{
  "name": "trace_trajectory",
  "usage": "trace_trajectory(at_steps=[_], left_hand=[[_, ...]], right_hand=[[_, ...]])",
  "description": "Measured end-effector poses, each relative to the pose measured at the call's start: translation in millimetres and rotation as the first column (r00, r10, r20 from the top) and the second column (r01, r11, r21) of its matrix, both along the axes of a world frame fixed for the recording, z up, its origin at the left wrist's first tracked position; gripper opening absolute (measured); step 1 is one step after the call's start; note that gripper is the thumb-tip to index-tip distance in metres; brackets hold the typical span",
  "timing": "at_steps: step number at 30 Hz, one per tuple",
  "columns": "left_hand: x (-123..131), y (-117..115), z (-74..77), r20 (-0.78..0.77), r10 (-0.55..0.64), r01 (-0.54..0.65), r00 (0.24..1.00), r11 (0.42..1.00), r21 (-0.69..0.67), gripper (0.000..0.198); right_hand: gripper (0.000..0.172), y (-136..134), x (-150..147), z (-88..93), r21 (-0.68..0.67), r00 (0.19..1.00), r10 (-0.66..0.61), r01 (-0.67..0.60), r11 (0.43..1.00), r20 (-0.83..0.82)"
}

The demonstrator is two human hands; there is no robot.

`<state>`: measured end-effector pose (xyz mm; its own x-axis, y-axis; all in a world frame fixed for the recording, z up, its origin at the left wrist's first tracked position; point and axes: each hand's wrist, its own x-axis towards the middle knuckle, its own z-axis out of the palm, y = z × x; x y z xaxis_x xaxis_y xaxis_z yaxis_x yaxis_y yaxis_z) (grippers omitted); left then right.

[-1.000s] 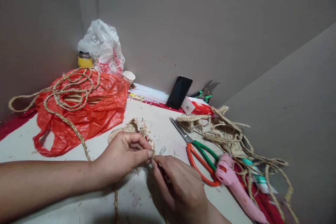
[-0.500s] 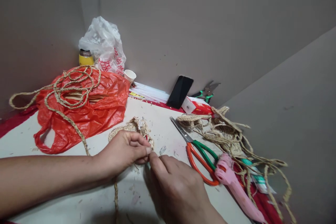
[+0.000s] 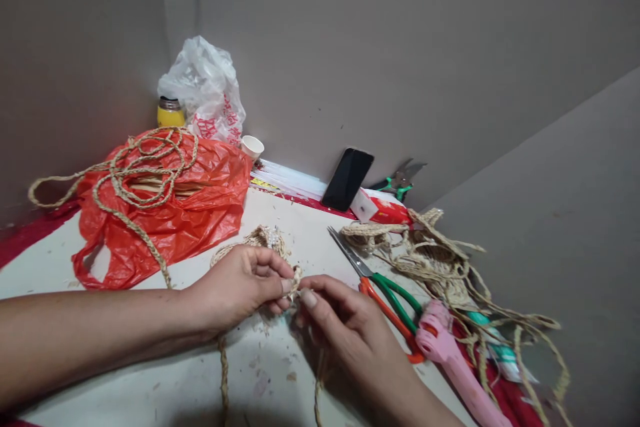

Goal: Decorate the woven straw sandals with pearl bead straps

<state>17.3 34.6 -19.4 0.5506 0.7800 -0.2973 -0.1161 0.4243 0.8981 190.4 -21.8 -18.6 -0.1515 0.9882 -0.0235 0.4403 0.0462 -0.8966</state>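
Note:
My left hand (image 3: 250,280) is closed in a pinch on a short end of braided straw rope (image 3: 296,275). My right hand (image 3: 345,323) meets it from the right, thumb and forefinger pinched at the same rope end; its lower fingers are partly hidden. Behind my left hand lies a coiled straw piece (image 3: 263,237) with a clear, shiny bit on top. One rope length hangs below my left wrist, another below my right hand. Scissors (image 3: 367,270) with one orange and one green handle lie right of my right hand, beside a pink glue gun (image 3: 450,353).
At left, a red plastic bag (image 3: 215,193) carries a loop of braided rope (image 3: 145,203). Behind are a white bag (image 3: 200,77), yellow jar (image 3: 170,113), paper cup (image 3: 252,146), white sticks (image 3: 290,177), phone (image 3: 347,180) and pliers (image 3: 403,177). Tangled straw rope (image 3: 430,257) lies right. Grey walls close the back.
My right hand has turned so its thumb shows and moved slightly right. A rope length now shows beneath it. The whole view has shifted a little.

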Motion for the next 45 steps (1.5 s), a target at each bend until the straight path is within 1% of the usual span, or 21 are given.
trace_trajectory(at_steps=[1,2,4,8,15,18,21,25,29,34,39,41,45], left_hand=[[0,0,-0.8,0.009,-0.011,0.011,1.0,1.0,0.005,0.026],[0,-1,-1.8,0.015,-0.022,0.022,1.0,1.0,0.013,0.026],[0,-1,-4.0,0.023,-0.038,0.038,0.999,0.999,0.026,0.025],[1,-1,-5.9,0.021,-0.044,0.044,0.999,0.999,0.026,0.023],[1,-2,-1.9,0.0,-0.019,0.019,1.0,1.0,-0.005,0.025],[1,-3,-2.4,0.04,-0.035,0.036,0.999,0.999,-0.027,0.03],[1,-3,-3.7,0.091,-0.07,0.07,0.993,0.997,-0.005,0.032],[0,-4,-2.1,0.025,-0.033,0.033,0.999,0.999,0.023,0.027],[0,-4,1.0,0.009,-0.031,0.031,0.999,0.999,-0.011,0.029],[-1,-2,-0.7,-0.009,-0.068,0.068,0.998,0.998,0.006,0.031],[-1,0,1.0,-0.004,-0.102,0.102,0.995,0.994,-0.044,0.026],[-1,0,3.2,-0.015,-0.103,0.102,0.995,0.993,-0.052,0.025],[-1,-1,4.9,-0.027,-0.089,0.087,0.996,0.995,-0.056,0.023]], right_hand=[[0.03,1,-1,-1.1,-0.114,0.995,0.048,-0.058,0.992,-0.093],[0.033,1,-2,-2.7,-0.189,0.983,0.083,-0.115,0.975,-0.166],[0.036,1,-3,-6.2,-0.249,0.965,0.114,-0.173,0.953,-0.234],[0.037,1,-3,-10.0,-0.249,0.968,0.126,-0.18,0.952,-0.217],[0.041,3,-3,-6.0,-0.229,0.974,0.094,-0.141,0.963,-0.207],[0.043,2,-3,-7.2,-0.197,0.984,0.076,-0.107,0.974,-0.161],[0.045,0,-1,-8.8,-0.171,0.988,0.073,-0.097,0.981,-0.138],[0.047,0,0,-9.1,-0.185,0.983,0.076,-0.108,0.977,-0.169],[0.04,1,-1,-9.5,-0.201,0.974,0.093,-0.135,0.97,-0.205],[0.035,1,-2,-11.0,-0.199,0.975,0.102,-0.141,0.97,-0.196],[0.035,2,-1,-9.4,-0.212,0.966,0.097,-0.15,0.966,-0.241],[0.033,2,1,-9.5,-0.253,0.951,0.078,-0.158,0.954,-0.298],[0.031,4,3,-12.3,-0.325,0.898,0.021,-0.182,0.928,-0.44]])
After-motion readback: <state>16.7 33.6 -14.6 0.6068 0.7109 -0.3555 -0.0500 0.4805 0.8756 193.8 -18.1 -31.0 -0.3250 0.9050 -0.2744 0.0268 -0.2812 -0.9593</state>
